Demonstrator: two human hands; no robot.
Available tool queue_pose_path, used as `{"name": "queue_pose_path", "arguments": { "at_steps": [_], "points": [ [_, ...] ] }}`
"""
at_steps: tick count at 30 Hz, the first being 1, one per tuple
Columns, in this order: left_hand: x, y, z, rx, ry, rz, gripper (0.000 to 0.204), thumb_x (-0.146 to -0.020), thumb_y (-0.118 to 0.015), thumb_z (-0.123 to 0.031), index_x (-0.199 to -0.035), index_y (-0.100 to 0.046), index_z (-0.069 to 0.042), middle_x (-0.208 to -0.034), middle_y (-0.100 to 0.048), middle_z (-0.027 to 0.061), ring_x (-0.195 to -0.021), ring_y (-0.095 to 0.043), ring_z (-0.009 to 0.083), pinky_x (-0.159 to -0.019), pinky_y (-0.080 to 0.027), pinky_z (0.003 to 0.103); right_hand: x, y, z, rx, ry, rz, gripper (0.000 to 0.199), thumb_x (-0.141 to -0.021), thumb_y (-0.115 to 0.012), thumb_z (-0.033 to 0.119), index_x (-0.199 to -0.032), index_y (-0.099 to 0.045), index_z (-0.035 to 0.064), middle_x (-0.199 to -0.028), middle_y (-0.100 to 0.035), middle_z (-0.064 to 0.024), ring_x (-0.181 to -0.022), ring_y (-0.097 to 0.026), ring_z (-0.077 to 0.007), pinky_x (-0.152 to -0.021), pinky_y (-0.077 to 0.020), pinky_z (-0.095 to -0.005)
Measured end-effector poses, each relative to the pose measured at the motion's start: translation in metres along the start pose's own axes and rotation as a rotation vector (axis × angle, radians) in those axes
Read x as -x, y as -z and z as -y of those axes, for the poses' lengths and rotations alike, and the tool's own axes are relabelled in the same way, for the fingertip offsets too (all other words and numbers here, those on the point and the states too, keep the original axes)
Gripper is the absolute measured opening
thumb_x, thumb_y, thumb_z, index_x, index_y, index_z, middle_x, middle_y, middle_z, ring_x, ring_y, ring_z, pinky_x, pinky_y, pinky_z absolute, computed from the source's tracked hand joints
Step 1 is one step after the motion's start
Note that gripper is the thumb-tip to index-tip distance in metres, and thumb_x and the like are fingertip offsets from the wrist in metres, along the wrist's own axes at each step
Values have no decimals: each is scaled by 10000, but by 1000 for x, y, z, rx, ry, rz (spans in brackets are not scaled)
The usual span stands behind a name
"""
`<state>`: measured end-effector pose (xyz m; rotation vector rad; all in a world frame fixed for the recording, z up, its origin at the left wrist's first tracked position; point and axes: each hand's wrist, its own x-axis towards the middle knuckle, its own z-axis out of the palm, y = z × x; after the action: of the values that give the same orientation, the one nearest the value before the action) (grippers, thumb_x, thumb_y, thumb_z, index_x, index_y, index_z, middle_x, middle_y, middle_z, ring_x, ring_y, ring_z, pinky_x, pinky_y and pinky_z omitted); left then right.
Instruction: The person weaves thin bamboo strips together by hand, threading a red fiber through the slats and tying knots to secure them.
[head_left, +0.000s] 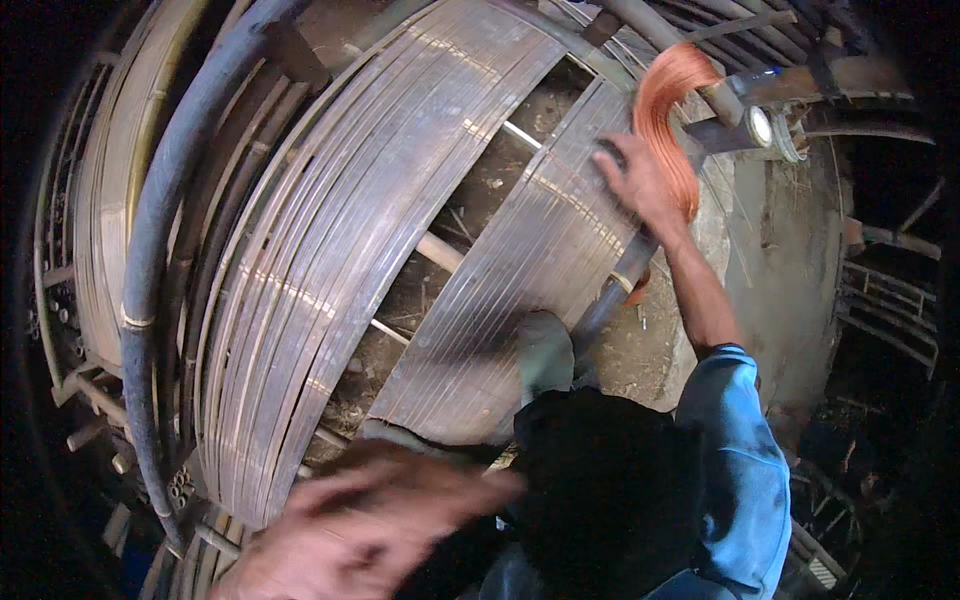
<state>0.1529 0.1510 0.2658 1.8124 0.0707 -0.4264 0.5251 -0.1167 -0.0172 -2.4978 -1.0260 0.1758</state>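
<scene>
My right hand (640,185) reaches over a bamboo-slat bench top, thumb and forefinger apart. It is right beside a hank of orange strands (667,125), which drapes over a pole end and hangs down behind my wrist. I see nothing held in it, though some fingers are hidden. My left hand (390,510) is smeared by motion at the lower left, above the near end of the slats, and its grip cannot be made out. Beneath both hands lie two slatted panels, a wide one (330,230) and a narrower one (500,290), with a gap between them.
A thick dark pole (165,200) curves along the left, with another slatted surface (110,180) beyond it. Cross bars (438,251) span the gap over a dirt floor. Pole ends (735,130) jut out at the upper right. Black cloth (605,490) covers my lap.
</scene>
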Motion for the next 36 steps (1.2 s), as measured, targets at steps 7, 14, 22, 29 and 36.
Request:
{"name": "queue_pose_path", "arguments": {
  "at_steps": [7,14,22,29,36],
  "points": [
    [-23,-75,36,705,-347,-25,388,-865,-653,-340,-1112,-647,-40,-822,-646,123,-747,-594,234,-751,-518,373,-54,-58,1,226,301,-162,438,-981,-542,412,-1200,-645,47,-1218,-626,-156,-1282,-486,-320,-1078,-337,-467],
    [-28,13,-5,403,-244,-188,362,-863,-653,-278,-1138,-650,-43,-838,-655,127,-725,-604,201,-729,-519,357,-65,-53,-1,343,225,114,526,-933,-563,524,-1118,-683,46,-1222,-642,-146,-1239,-517,-299,-1074,-303,-482],
    [-74,6,104,-147,403,-321,382,-776,-690,8,-1157,-679,0,-812,-646,126,-744,-633,210,-677,-507,381,60,-32,13,84,113,-149,444,-804,-765,190,-1179,-630,-6,-1123,-638,-176,-1046,-582,-371,-928,-461,-443],
    [-120,5,175,-380,96,-89,367,-810,-653,-60,-1168,-654,25,-914,-684,250,-801,-684,337,-748,-534,426,75,-49,22,65,109,-212,239,-809,-694,93,-1023,-613,24,-1064,-634,-174,-960,-565,-381,-876,-457,-451],
    [-157,7,184,-395,171,-206,369,-839,-676,-159,-1154,-667,33,-880,-709,253,-826,-711,368,-786,-552,423,82,-26,15,-132,-233,-78,271,-977,-580,263,-960,-592,-8,-714,-609,-181,-612,-597,-358,-597,-484,-420]
  ]
}}
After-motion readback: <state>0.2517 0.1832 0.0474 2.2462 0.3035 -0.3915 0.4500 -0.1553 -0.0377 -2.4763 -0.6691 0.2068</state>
